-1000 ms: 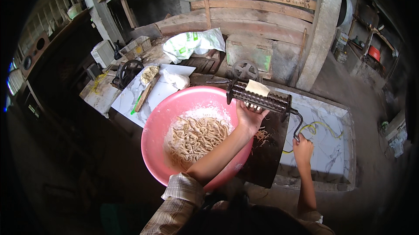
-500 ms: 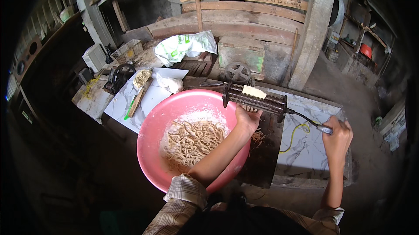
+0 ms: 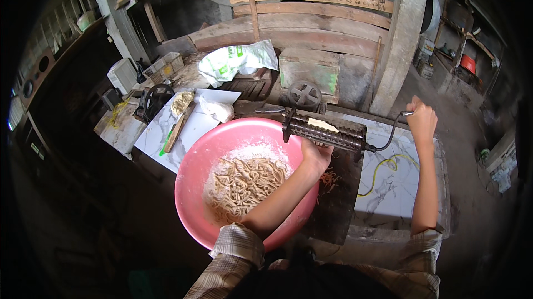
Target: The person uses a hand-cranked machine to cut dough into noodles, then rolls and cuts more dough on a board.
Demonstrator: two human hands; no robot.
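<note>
A dark hand-cranked roller cutter (image 3: 344, 142) stands to the right of a pink basin (image 3: 189, 166). A pale flat piece of dough (image 3: 323, 126) lies between its rollers. From below, my left hand (image 3: 316, 157) reaches up under the rollers, palm upward; the machine covers most of its fingers. My right hand (image 3: 423, 121) is wrapped round the grip at the end of the bent crank (image 3: 392, 132), which points upward. Inside the basin, cut dough strips (image 3: 244, 188) lie in a loose heap on white flour.
A white marbled board (image 3: 211, 98) at the left carries a lump of dough (image 3: 182, 102), a wooden stick (image 3: 176, 133) and a white plastic bag (image 3: 216, 109). Behind stand a spoked wheel (image 3: 303, 95) and a white-green sack (image 3: 239, 61). A yellow cord (image 3: 378, 170) lies on the right-hand marbled panel (image 3: 388, 202).
My right hand has swung the crank from low to high. The dough piece has sunk further between the rollers, with less of it showing. My left hand stays beneath the rollers.
</note>
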